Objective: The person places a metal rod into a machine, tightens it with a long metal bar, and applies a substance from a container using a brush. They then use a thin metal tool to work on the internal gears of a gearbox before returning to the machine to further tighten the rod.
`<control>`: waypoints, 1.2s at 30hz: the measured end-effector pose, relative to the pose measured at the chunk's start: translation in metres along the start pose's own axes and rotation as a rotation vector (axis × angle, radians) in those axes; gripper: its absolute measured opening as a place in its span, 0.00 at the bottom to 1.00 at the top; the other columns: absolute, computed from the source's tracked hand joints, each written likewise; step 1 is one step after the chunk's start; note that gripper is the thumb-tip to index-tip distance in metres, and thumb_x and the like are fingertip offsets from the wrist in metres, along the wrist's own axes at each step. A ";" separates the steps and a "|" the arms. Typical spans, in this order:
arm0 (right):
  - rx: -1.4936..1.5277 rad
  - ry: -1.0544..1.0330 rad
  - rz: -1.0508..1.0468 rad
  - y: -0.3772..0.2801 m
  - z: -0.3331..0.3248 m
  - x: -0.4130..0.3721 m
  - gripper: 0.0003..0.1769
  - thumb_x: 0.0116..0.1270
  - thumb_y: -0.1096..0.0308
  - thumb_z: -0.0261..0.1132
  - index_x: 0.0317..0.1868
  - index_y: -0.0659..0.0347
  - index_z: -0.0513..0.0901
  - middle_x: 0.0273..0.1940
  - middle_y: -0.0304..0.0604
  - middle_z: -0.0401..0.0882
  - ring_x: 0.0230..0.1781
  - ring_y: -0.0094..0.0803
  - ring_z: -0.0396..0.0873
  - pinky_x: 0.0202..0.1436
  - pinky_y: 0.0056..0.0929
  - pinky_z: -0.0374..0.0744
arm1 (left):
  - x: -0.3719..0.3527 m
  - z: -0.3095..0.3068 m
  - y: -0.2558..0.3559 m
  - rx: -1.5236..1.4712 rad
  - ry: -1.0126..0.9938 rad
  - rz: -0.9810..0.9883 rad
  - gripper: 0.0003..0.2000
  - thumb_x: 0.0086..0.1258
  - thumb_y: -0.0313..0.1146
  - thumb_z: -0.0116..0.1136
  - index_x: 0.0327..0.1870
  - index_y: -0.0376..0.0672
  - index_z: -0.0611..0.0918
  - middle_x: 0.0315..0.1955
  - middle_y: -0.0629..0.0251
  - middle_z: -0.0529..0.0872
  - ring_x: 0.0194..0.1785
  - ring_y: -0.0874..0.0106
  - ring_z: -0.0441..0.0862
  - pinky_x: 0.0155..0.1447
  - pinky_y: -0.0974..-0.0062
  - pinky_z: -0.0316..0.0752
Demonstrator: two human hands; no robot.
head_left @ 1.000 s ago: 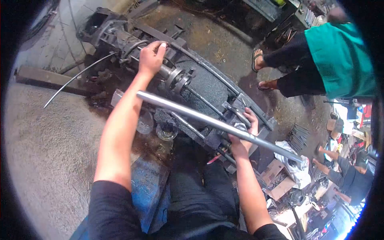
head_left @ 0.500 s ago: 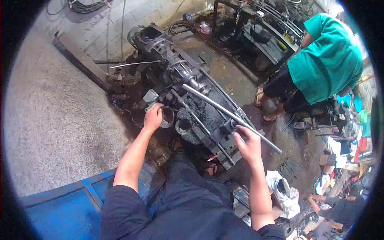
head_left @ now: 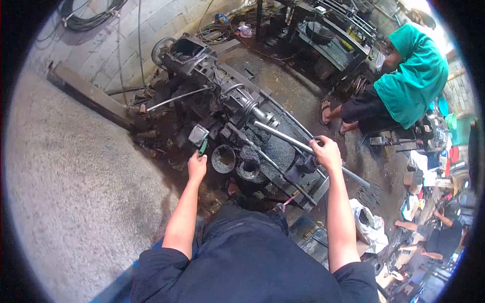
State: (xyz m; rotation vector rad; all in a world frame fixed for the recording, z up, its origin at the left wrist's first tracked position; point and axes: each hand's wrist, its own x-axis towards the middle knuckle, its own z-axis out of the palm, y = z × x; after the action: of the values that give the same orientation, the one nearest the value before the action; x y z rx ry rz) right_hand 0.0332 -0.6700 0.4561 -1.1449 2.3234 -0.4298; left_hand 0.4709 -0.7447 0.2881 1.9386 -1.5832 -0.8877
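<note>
My right hand [head_left: 327,151] grips a long, straight metal rod [head_left: 283,135] that slants down to the right. The rod's upper end lies close to the spindle [head_left: 256,112] of a greasy lathe-like machine [head_left: 202,63]. My left hand [head_left: 197,167] is closed at the lower end of a green handle [head_left: 203,147]. Just above this handle is a square grey metal piece [head_left: 198,134]; whether the two are joined I cannot make out. Beside my left hand are a round metal bowl [head_left: 223,158] and a smaller round container [head_left: 248,169]. Dark metal chips [head_left: 278,151] cover the machine bed.
A person in a green shirt [head_left: 414,76] bends at the right, and another person [head_left: 444,232] is at the lower right. A white sack [head_left: 371,227] stands near my right forearm. A thin bar [head_left: 177,98] sticks out left of the machine. Coiled cable [head_left: 96,20] hangs on the wall.
The view has shifted. My right hand now wraps over the rod, which sits nearer the spindle. My left hand has moved lower along the green handle, and more of it shows.
</note>
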 end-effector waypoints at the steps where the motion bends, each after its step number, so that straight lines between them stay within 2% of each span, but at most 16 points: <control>1: -0.008 -0.012 -0.008 0.001 0.001 0.003 0.28 0.59 0.47 0.65 0.52 0.59 0.84 0.43 0.53 0.86 0.48 0.48 0.84 0.54 0.40 0.79 | 0.000 -0.003 0.002 -0.031 -0.036 -0.021 0.28 0.65 0.36 0.60 0.63 0.27 0.73 0.41 0.43 0.87 0.49 0.55 0.86 0.55 0.64 0.77; 4: 0.002 0.025 -0.032 0.005 0.005 0.001 0.29 0.58 0.45 0.66 0.51 0.60 0.84 0.40 0.55 0.86 0.45 0.48 0.85 0.51 0.40 0.80 | 0.000 -0.008 0.001 -0.019 -0.130 -0.018 0.29 0.65 0.34 0.60 0.65 0.27 0.71 0.39 0.44 0.87 0.48 0.56 0.86 0.53 0.64 0.77; 7: -0.029 0.054 0.001 0.000 0.004 -0.003 0.29 0.58 0.44 0.67 0.51 0.58 0.85 0.39 0.54 0.86 0.44 0.48 0.85 0.50 0.41 0.80 | 0.002 -0.010 0.003 0.053 -0.206 0.044 0.31 0.64 0.33 0.61 0.67 0.26 0.68 0.42 0.44 0.87 0.44 0.57 0.87 0.51 0.63 0.78; 10: -0.054 0.131 -0.039 -0.001 0.004 -0.012 0.29 0.58 0.43 0.66 0.50 0.56 0.85 0.39 0.53 0.86 0.44 0.48 0.85 0.49 0.42 0.80 | -0.004 -0.011 0.002 0.036 -0.204 0.123 0.34 0.65 0.34 0.61 0.71 0.27 0.63 0.36 0.47 0.88 0.42 0.62 0.87 0.50 0.68 0.78; 12: -0.075 0.142 -0.093 -0.006 0.000 -0.017 0.30 0.58 0.41 0.66 0.50 0.55 0.85 0.39 0.54 0.86 0.44 0.49 0.85 0.49 0.42 0.80 | -0.007 -0.012 0.008 0.057 -0.234 0.131 0.37 0.65 0.34 0.62 0.71 0.27 0.60 0.43 0.44 0.86 0.44 0.61 0.87 0.51 0.67 0.78; 13: -0.082 0.088 -0.077 -0.008 -0.003 -0.018 0.31 0.58 0.38 0.65 0.50 0.55 0.85 0.39 0.54 0.86 0.44 0.49 0.84 0.49 0.42 0.80 | -0.009 -0.014 0.013 0.057 -0.231 0.137 0.37 0.65 0.34 0.62 0.71 0.27 0.60 0.43 0.44 0.86 0.44 0.61 0.87 0.51 0.67 0.78; 15: -0.089 0.079 -0.131 -0.004 -0.003 -0.017 0.32 0.57 0.37 0.65 0.49 0.55 0.85 0.39 0.53 0.86 0.44 0.49 0.84 0.49 0.42 0.80 | -0.015 -0.015 0.020 0.027 -0.267 0.112 0.36 0.64 0.34 0.61 0.70 0.25 0.60 0.65 0.37 0.70 0.51 0.55 0.84 0.56 0.64 0.78; 17: -0.119 0.101 -0.230 0.005 0.004 -0.014 0.32 0.58 0.35 0.63 0.48 0.54 0.86 0.38 0.52 0.86 0.44 0.50 0.84 0.49 0.43 0.80 | -0.014 -0.012 0.017 0.054 -0.280 0.103 0.37 0.64 0.34 0.61 0.71 0.26 0.60 0.67 0.37 0.67 0.54 0.53 0.83 0.57 0.64 0.78; 22: -0.139 0.045 -0.220 0.003 0.003 -0.019 0.29 0.64 0.36 0.58 0.46 0.53 0.86 0.38 0.54 0.86 0.44 0.51 0.84 0.50 0.45 0.80 | -0.011 -0.011 0.010 0.161 -0.338 0.091 0.39 0.64 0.38 0.61 0.72 0.26 0.58 0.70 0.35 0.60 0.61 0.47 0.77 0.64 0.63 0.73; 24: -0.158 0.065 -0.249 0.003 0.003 -0.019 0.29 0.65 0.37 0.57 0.45 0.54 0.87 0.38 0.55 0.86 0.44 0.52 0.83 0.50 0.46 0.80 | -0.011 -0.009 0.015 0.357 -0.333 0.143 0.41 0.64 0.40 0.61 0.72 0.27 0.56 0.72 0.35 0.55 0.67 0.46 0.70 0.69 0.61 0.68; 25: -0.159 0.067 -0.240 0.000 0.001 -0.020 0.29 0.66 0.37 0.56 0.44 0.54 0.87 0.38 0.56 0.85 0.44 0.53 0.83 0.49 0.47 0.80 | -0.014 -0.012 0.025 0.386 -0.397 0.074 0.43 0.63 0.42 0.61 0.73 0.26 0.53 0.73 0.34 0.51 0.70 0.45 0.65 0.72 0.61 0.63; 36: -0.196 0.139 -0.218 -0.001 0.004 -0.015 0.29 0.66 0.38 0.56 0.43 0.56 0.86 0.38 0.58 0.85 0.44 0.54 0.83 0.50 0.48 0.79 | -0.015 0.002 0.027 0.445 -0.387 0.068 0.49 0.60 0.44 0.66 0.72 0.22 0.50 0.71 0.25 0.47 0.70 0.43 0.65 0.72 0.62 0.64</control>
State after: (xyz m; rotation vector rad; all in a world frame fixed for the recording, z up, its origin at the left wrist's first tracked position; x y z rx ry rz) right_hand 0.0433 -0.6587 0.4581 -1.5153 2.4110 -0.3760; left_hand 0.4495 -0.7353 0.3088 2.0717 -2.2154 -0.9918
